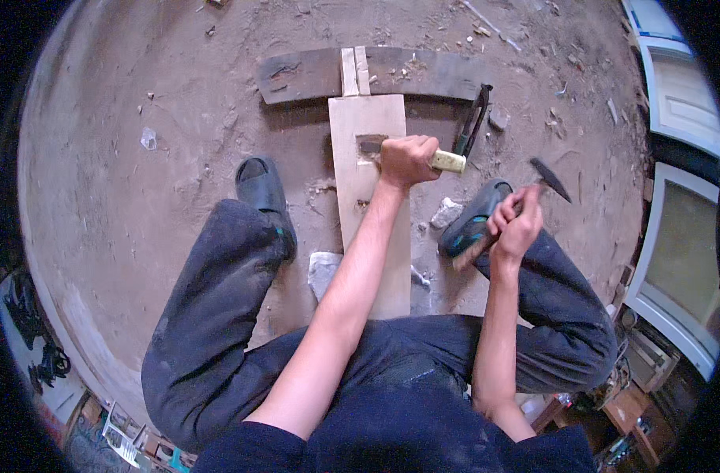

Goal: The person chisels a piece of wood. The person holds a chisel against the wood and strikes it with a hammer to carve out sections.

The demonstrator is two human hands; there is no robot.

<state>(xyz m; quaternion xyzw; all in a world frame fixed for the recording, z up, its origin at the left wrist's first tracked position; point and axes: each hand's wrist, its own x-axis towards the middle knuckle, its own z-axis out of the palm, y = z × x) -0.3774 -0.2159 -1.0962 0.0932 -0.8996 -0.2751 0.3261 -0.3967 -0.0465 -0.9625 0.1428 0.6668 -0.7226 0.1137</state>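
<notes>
Between my legs lies a pale wooden board (367, 115) with a square recess cut in it and a smaller rough hole nearer me. My left hand (409, 161) is closed around a chisel (450, 162) with a pale yellow handle; its blade points left into the recess. The chisel is tilted low over the board. To the right, my right hand (517, 229) grips the wooden handle of a hammer (550, 180), raised above my right foot. The hammer's dark head is apart from the chisel.
The board's far end meets a dark curved plank (301, 76) with pale strips across it. Dark-handled pincers (472, 124) lean by the plank's right end. Stones, including a white chunk (446, 213), and wood chips lie on the dirt floor. White-framed panels (675, 268) stand at right.
</notes>
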